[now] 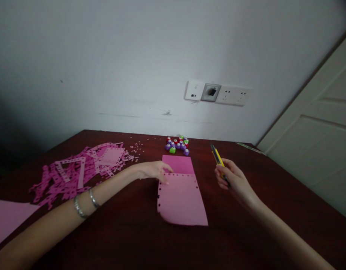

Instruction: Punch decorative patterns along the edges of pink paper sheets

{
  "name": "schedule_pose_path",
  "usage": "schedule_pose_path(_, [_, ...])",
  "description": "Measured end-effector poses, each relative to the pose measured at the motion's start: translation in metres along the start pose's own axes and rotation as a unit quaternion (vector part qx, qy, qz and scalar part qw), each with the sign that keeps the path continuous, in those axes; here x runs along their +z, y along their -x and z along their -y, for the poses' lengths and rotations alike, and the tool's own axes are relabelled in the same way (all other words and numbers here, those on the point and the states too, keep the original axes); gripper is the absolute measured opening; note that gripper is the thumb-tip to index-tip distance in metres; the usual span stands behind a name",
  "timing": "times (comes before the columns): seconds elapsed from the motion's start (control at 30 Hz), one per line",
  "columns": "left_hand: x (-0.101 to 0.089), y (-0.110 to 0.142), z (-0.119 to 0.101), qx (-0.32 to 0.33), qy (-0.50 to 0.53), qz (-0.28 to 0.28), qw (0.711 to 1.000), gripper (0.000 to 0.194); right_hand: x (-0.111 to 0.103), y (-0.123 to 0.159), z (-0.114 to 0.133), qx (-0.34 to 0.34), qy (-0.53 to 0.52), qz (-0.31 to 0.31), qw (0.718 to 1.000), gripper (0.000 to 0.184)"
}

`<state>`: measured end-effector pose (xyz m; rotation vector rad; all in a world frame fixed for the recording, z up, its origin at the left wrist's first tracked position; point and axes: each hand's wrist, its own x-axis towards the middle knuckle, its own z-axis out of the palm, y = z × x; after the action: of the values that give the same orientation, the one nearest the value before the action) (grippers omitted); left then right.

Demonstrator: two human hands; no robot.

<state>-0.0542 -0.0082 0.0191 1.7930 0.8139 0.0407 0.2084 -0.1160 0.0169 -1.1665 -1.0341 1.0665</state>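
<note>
A pink paper sheet (182, 198) with punched holes along its top and left edges lies on the dark wooden table (274, 195). A second pink sheet (179, 164) pokes out from under its far edge. My left hand (154, 170) rests on the top left corner of the punched sheet, fingers curled down onto the paper. My right hand (232, 180) hovers to the right of the sheets, closed around a yellow and black utility knife (218, 158) whose tip points away from me.
A heap of punched pink paper scraps (77, 168) covers the left of the table. Several small red, purple and green craft punches (178, 145) cluster near the wall. Another pink sheet (6, 219) lies at the left edge. Wall sockets (218, 93) and a door (319, 127) stand behind.
</note>
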Motion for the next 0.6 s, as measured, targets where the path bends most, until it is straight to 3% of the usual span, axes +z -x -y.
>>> schedule_pose_path(0.1, [0.017,0.007,0.004,0.012,-0.085,-0.023,0.996,0.061,0.001,0.016,-0.004,0.026,0.043,0.011,0.999,0.032])
schedule_pose_path(0.17, [0.034,0.013,0.006,0.033,-0.204,-0.085,0.975,0.058,0.003,0.024,-0.008,0.037,0.067,0.023,0.997,0.037])
schedule_pose_path(0.2, [0.044,0.017,0.007,0.042,-0.274,-0.134,0.952,0.057,0.003,0.028,-0.011,0.040,0.075,0.030,0.996,0.038])
schedule_pose_path(0.27, [0.070,0.028,0.009,0.068,-0.412,-0.263,0.870,0.058,0.003,0.034,-0.016,0.041,0.087,0.047,0.994,0.040])
schedule_pose_path(0.3, [0.084,0.035,0.012,0.093,-0.457,-0.282,0.839,0.058,0.003,0.037,-0.018,0.042,0.093,0.054,0.993,0.040])
schedule_pose_path(0.37, [0.111,0.049,0.018,0.146,-0.496,-0.251,0.818,0.052,0.001,0.040,-0.021,0.050,0.107,0.063,0.991,0.039])
schedule_pose_path(0.47, [0.134,0.065,0.030,0.180,-0.492,-0.171,0.834,0.047,-0.002,0.044,-0.023,0.061,0.144,0.068,0.985,0.037])
schedule_pose_path(0.6, [0.124,0.072,0.031,0.207,-0.444,-0.074,0.868,0.048,-0.003,0.049,-0.018,0.035,0.238,0.088,0.967,0.033])
